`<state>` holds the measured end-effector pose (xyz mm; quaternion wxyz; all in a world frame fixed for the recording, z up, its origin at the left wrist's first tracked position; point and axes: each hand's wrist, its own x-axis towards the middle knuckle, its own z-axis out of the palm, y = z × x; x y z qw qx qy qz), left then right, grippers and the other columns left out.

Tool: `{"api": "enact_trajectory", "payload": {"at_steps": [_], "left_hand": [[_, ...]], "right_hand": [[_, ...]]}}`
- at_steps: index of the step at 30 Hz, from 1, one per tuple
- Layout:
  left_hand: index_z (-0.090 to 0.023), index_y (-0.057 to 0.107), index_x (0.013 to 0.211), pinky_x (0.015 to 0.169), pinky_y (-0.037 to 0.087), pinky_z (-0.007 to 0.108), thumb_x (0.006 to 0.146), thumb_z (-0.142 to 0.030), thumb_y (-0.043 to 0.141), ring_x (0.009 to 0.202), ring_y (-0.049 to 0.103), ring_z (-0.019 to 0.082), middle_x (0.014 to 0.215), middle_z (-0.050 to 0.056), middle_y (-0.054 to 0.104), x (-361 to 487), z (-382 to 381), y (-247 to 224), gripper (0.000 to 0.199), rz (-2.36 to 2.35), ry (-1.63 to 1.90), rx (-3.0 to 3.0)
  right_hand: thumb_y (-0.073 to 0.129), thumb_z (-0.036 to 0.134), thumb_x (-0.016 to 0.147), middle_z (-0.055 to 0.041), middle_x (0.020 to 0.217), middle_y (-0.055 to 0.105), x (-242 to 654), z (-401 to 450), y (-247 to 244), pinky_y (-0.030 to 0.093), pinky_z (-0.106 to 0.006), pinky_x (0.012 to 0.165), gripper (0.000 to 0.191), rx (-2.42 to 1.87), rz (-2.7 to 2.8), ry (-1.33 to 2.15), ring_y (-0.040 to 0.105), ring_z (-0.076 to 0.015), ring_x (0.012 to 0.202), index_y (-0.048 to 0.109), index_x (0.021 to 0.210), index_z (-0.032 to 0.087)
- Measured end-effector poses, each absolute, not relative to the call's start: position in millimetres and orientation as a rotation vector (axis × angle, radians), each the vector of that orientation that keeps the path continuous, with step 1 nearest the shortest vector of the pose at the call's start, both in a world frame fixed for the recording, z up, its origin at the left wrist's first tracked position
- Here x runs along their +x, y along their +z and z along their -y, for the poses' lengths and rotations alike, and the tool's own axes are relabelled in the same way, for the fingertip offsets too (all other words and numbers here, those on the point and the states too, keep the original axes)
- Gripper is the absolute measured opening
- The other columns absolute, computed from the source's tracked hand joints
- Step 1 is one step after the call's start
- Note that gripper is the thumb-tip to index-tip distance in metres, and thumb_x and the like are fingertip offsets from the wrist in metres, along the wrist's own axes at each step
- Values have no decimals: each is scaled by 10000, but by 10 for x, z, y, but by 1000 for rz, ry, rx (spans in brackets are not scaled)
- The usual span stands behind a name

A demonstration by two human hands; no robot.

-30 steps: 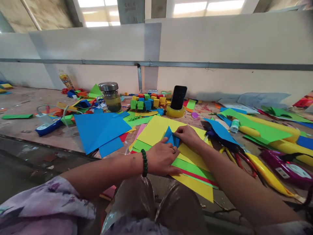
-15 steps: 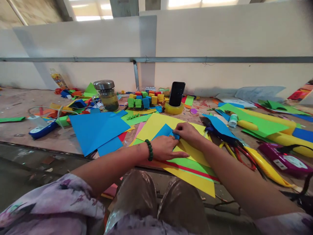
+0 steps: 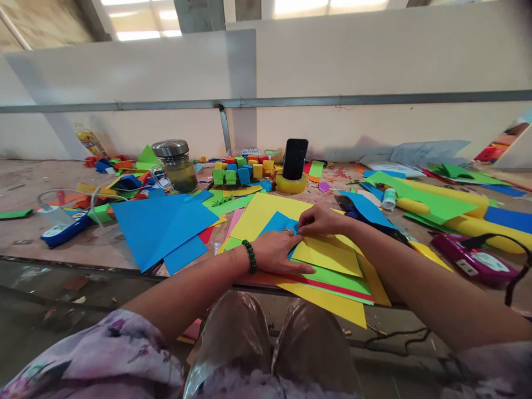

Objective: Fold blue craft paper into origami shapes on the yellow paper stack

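Note:
A sheet of blue paper [image 3: 273, 223] lies on a stack of yellow paper [image 3: 253, 212] and green paper [image 3: 351, 283] at the table's front edge. My left hand [image 3: 275, 252] rests flat on the blue sheet, thumb stretched out to the right; a green bead bracelet is on its wrist. My right hand [image 3: 322, 219] is closed in a pinch at the blue sheet's right side, close to the left fingertips. The fingers hide that part of the paper. Below the right hand lies another yellow sheet [image 3: 330, 255].
Large blue sheets [image 3: 162, 224] lie to the left, near a glass jar [image 3: 178, 172]. Small folded paper blocks [image 3: 243, 172] and a phone [image 3: 295, 158] on a tape roll [image 3: 291, 183] stand behind. A purple power strip [image 3: 474, 257] sits at right.
The view has shifted slightly. My right forearm now covers the scissors that showed beside it. Both hands stay at the blue paper, the right one still pinched.

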<state>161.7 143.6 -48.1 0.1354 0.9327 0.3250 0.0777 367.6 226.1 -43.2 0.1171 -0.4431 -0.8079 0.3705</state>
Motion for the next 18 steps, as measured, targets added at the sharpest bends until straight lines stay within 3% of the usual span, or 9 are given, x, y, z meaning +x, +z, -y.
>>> {"api": "enact_trajectory", "payload": {"at_steps": [7, 18], "left_hand": [[-138, 598, 1072, 738, 457, 376, 788, -769, 476, 849, 607, 285, 1030, 153, 622, 1608, -1438, -486, 703, -933, 256, 2681], [-147, 583, 1168, 794, 460, 366, 767, -757, 522, 912, 624, 287, 1085, 141, 622, 1610, -1416, -473, 732, -988, 205, 2664]], "right_hand": [[747, 475, 609, 14, 605, 650, 3668, -2338, -342, 363, -244, 546, 290, -1305, 2530, 1162, 506, -119, 575, 738, 701, 201], [755, 499, 563, -20, 636, 681, 3874, -2586, -344, 384, -257, 554, 328, -1431, 2517, 986, 542, -139, 591, 731, 663, 187]]}}
